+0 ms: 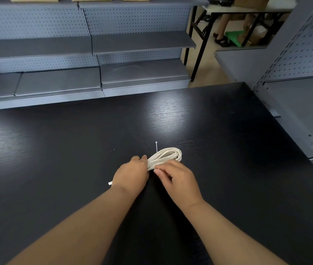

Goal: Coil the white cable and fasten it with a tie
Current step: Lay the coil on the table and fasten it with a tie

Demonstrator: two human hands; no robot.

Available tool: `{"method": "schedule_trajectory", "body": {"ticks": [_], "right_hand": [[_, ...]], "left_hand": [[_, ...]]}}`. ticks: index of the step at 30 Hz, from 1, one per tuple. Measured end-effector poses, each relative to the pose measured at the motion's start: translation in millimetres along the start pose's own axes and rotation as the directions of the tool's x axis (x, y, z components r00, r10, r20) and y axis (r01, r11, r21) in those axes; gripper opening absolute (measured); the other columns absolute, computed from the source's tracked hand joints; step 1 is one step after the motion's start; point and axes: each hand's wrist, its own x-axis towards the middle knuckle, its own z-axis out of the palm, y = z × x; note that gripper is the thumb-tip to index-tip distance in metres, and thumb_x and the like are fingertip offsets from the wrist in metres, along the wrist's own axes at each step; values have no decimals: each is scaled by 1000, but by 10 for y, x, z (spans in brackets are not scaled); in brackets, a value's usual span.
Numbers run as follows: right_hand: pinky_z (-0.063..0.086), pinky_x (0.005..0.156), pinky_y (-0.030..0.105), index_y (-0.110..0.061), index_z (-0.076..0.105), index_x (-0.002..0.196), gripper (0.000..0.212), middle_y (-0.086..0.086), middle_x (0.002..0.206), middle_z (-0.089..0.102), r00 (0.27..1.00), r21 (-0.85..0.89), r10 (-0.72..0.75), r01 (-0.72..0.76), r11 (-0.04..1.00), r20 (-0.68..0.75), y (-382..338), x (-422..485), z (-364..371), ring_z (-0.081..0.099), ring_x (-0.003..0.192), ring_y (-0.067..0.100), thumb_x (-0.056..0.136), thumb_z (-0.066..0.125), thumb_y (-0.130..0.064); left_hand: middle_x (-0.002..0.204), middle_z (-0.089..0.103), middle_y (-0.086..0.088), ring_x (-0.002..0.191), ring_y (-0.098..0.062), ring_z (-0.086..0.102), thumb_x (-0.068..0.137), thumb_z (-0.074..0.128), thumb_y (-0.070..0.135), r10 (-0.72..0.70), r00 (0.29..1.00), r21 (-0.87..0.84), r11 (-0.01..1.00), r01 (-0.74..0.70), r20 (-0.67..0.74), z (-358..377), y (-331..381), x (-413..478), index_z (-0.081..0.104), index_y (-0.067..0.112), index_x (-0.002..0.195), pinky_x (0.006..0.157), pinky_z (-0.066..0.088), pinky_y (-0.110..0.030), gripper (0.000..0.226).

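1. The white cable (168,154) lies on the desk (228,150), near its middle and just ahead of both hands. It is already wound into a flat oval of several turns, so I'd judge the coiling essentially done.
2. The left hand (130,173) is closed over the near-left part of the coil, with its thumb lying along the strands. This looks like a clamp that stops the turns from springing apart.
3. The right hand (178,176) has its fingers curled, with the fingertips (157,170) bunched against the strands right beside the left hand. It reads as a pinch on the bundle. Whether the tail of the tie is also in that pinch is hidden.
4. The tie (156,147) pokes out past the coil's far-left edge, head end up and away from the person. The rest of it disappears behind the strands, so I can't tell whether it is threaded under them. If it is, it lines up with the pinch point and could be wrapped there without letting go.
5. A loose end (110,183) of the cable sticks out from under the left hand's wrist side. It probably needs tucking in before cinching.
6. Step in hand, as a guess: the bundle is being held ready and the tie is not yet closed.
7. Risk: easing either grip lets the stiff turns fan out.
8. Grey shelving (142,43) stands behind the desk and is not involved.
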Motion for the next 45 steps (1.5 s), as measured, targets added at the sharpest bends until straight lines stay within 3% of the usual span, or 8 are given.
{"method": "schedule_trajectory", "body": {"ticks": [6, 16, 23, 25, 27, 32, 41, 45], "right_hand": [[49, 73, 15, -11, 67, 90, 8, -7, 85, 69, 984, 126, 171, -163, 978, -48, -9, 35, -14, 60, 84, 5, 83, 67, -15], [39, 75, 9, -15, 66, 76, 18, -6, 75, 65, 995, -96, -99, 100, 990, 10, 110, 48, -50, 53, 77, 4, 84, 53, -25], [35, 74, 10, -17, 60, 78, 15, -7, 86, 63, 1000, -103, 10, -8, 995, 18, 72, 204, -80, 49, 84, 3, 89, 53, -25], [38, 86, 14, -14, 61, 83, 13, -5, 88, 63, 996, -137, 75, -67, 988, 51, 64, 262, -67, 49, 87, 5, 91, 54, -21], [23, 109, 19, -11, 63, 87, 14, -1, 93, 66, 989, -135, 135, -125, 983, 65, 78, 311, -49, 54, 100, 9, 92, 52, -19], [3, 111, 17, -9, 61, 87, 16, 1, 116, 64, 963, -109, 249, -238, 965, 100, 112, 380, 19, 44, 128, 12, 94, 49, -17], [33, 109, 38, -7, 62, 90, 17, -1, 120, 63, 940, -43, 320, -317, 947, 116, 126, 395, 66, 50, 112, 10, 94, 49, -17], [34, 109, 38, -8, 63, 100, 18, -1, 121, 61, 942, -21, 320, -320, 947, 101, 157, 366, 89, 48, 116, 11, 93, 48, -15]], "left_hand": [[116, 50, -8, 94, -33, 61, 96, 39, 24, -4, 1000, 14, 1000, 4, 1, 17, 0, 10, 33, 16, 139, 71, 47, -35, 44], [118, 51, -9, 97, -35, 60, 96, 39, 23, -9, 1000, 9, 1000, 9, 8, 10, 2, 1, 33, 15, 139, 76, 48, -38, 45], [120, 50, -9, 98, -35, 60, 96, 39, 22, -11, 1000, 32, 999, 11, -1, 9, 21, 2, 31, 15, 141, 76, 49, -37, 47], [120, 50, -9, 97, -33, 61, 96, 39, 23, -7, 1000, 42, 999, 7, -1, 8, 20, 0, 31, 15, 142, 76, 49, -37, 47], [119, 50, -8, 96, -32, 61, 96, 39, 23, -7, 1000, 48, 999, 7, -3, 6, 22, -3, 30, 15, 142, 74, 50, -37, 47], [119, 51, -8, 95, -31, 61, 96, 39, 24, -12, 1000, 56, 998, 12, -5, -3, 36, -7, 32, 15, 140, 72, 49, -37, 46], [124, 47, -4, 98, -24, 59, 96, 41, 29, -9, 999, 20, 1000, 10, -43, 25, 23, -23, 23, 17, 146, 72, 47, -30, 55], [121, 46, -2, 100, -19, 55, 94, 45, 33, -5, 994, -13, 1000, 4, -106, 29, 23, -65, 26, 18, 144, 78, 45, -27, 56]]}}
